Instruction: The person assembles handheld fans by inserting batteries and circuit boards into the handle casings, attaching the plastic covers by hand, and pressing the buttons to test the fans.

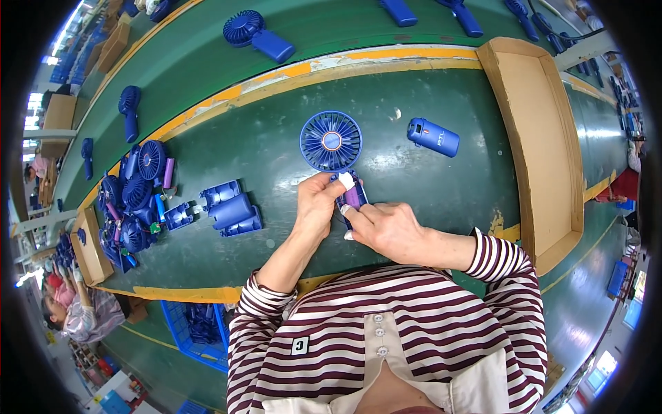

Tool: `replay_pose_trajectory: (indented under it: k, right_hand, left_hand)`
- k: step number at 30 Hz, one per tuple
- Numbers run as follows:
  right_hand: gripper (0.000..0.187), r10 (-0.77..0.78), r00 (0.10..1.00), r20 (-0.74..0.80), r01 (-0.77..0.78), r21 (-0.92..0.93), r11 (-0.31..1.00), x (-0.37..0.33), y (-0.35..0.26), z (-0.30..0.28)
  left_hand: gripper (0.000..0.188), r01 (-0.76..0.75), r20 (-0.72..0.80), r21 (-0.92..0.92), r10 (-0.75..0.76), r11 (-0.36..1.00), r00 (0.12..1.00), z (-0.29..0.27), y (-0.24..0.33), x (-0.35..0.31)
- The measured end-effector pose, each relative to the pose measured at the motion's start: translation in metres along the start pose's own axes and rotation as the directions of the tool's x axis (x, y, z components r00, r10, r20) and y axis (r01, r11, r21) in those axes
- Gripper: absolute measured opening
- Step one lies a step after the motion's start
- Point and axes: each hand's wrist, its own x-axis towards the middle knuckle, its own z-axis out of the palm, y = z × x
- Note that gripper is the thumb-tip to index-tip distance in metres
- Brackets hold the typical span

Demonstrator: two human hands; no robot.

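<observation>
With fingers (372, 219) nearly closed, your right hand (393, 232) grips the near end and your left hand (316, 202) the far end of an open handle (360, 185), seemingly seating the purple battery cell (352, 199) between them, which likely calls for gentle pressing, the handheld fan's blue grille (332, 141) just beyond your fingers.

Two Legible Markings

Short pale capital lettering marks the rounded blue plastic handle casing (434, 136) lying on the dark green worktop (441, 183). A small square black-and-white patch (300, 345) on the maroon-and-white striped fabric shirt (441, 314) bears a single capital letter.
</observation>
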Motion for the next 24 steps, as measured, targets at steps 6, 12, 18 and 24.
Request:
replay_pose_trajectory:
  k: [6,12,18,24]
  right_hand:
    - [0.077,0.421,0.906,0.034,-0.422,0.053,0.905,0.0,-0.013,-0.005]
    - [0.083,0.653,0.747,0.127,-0.663,0.218,0.716,-0.008,-0.013,0.003]
    - [0.075,0.746,0.62,0.244,-0.749,0.466,0.47,-0.007,-0.014,0.001]
    - [0.064,0.738,0.624,0.259,-0.631,0.724,0.279,-0.01,-0.012,0.012]
  left_hand:
    - [0.013,0.02,-0.043,0.013,-0.019,1.0,0.999,-0.006,-0.008,0.0]
    - [0.019,-0.032,-0.004,-0.071,0.032,0.997,0.999,-0.004,-0.009,-0.004]
    - [0.024,-0.11,-0.017,-0.172,0.109,0.979,0.994,0.003,-0.007,-0.012]
    - [0.024,-0.198,-0.033,-0.209,0.196,0.958,0.98,0.004,-0.011,-0.015]
